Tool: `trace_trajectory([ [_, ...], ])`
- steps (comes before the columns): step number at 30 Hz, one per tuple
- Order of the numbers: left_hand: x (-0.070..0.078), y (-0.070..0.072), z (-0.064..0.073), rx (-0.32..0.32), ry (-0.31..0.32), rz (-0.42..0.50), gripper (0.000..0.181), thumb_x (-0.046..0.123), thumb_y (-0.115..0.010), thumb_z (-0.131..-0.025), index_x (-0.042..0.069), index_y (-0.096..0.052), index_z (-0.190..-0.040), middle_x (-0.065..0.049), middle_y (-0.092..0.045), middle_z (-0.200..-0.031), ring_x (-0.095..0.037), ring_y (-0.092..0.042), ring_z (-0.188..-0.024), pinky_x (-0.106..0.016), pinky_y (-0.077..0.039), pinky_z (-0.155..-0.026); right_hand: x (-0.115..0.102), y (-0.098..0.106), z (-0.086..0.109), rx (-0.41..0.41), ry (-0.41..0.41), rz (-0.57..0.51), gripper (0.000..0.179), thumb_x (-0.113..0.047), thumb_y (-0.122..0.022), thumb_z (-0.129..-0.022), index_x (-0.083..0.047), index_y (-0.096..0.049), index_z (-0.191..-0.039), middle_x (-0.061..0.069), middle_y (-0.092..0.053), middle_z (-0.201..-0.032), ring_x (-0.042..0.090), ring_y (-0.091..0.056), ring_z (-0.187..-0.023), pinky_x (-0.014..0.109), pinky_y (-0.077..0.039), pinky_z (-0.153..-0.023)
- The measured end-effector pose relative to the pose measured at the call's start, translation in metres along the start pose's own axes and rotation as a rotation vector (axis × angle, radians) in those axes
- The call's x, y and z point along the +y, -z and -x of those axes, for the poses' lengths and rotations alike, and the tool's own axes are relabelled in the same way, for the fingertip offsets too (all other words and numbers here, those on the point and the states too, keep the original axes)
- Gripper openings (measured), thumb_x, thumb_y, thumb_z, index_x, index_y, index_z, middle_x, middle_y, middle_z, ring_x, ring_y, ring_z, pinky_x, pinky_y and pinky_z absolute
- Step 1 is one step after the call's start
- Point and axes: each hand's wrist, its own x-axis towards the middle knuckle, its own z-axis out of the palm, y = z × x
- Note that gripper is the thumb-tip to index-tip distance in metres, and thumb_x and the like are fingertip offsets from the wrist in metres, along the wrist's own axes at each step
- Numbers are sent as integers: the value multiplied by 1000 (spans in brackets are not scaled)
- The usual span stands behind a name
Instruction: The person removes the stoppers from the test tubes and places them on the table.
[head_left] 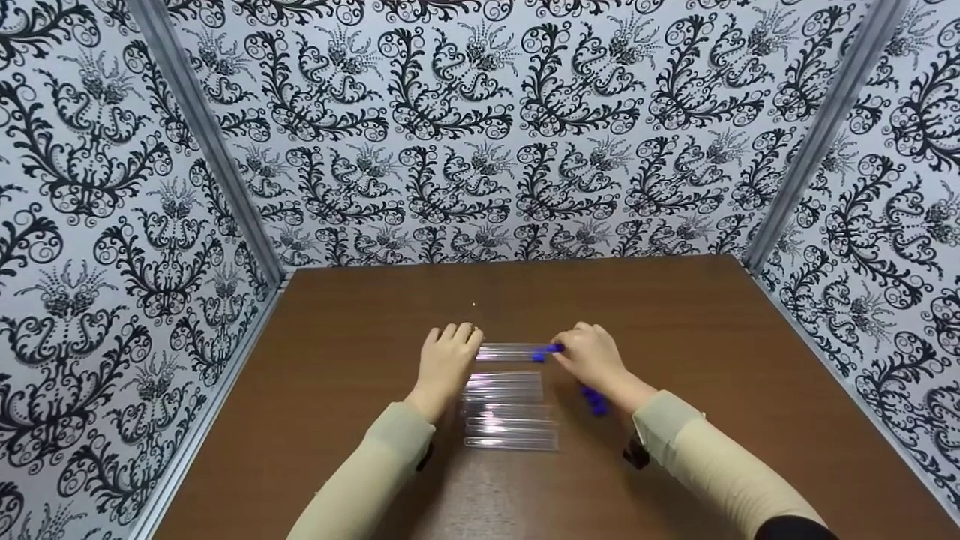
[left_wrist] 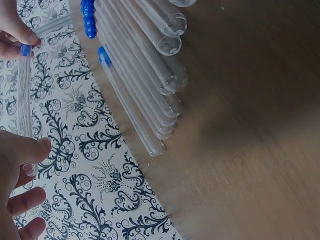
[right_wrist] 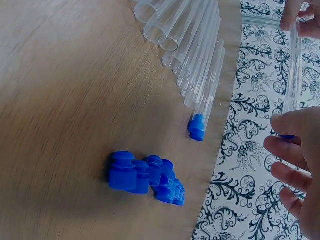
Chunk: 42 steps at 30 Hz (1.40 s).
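My left hand (head_left: 448, 361) holds a clear test tube (left_wrist: 24, 100) by its rounded end, between thumb and fingers. At the tube's other end, my right hand (head_left: 596, 360) pinches a blue stopper (left_wrist: 26, 50), which sits at the tube's mouth. The tube is raised above the table, roughly level between both hands. Below it lies another test tube (left_wrist: 130, 107) with a blue stopper (right_wrist: 197, 127) in its end. Several test tubes with bare mouths (head_left: 504, 386) lie side by side nearer to me. How deep the pinched stopper sits is hidden by the fingers.
Several loose blue stoppers (right_wrist: 147, 175) stand in a cluster on the brown wooden table (head_left: 360, 322), right of the tubes and under my right forearm. Patterned panels (head_left: 480, 135) with grey metal posts (head_left: 217, 142) enclose the table's back and sides.
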Motion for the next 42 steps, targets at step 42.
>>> trace_trajectory([
  [42, 2, 5, -2, -153, -56, -10, 15, 15, -65, -83, 17, -72, -96, 3, -67, -89, -18, -62, -81, -40, -46, -79, 8, -17, 8, 171, 98, 45, 22, -13, -86, -63, -7, -72, -78, 1, -70, -72, 22, -54, -62, 38, -41, -54],
])
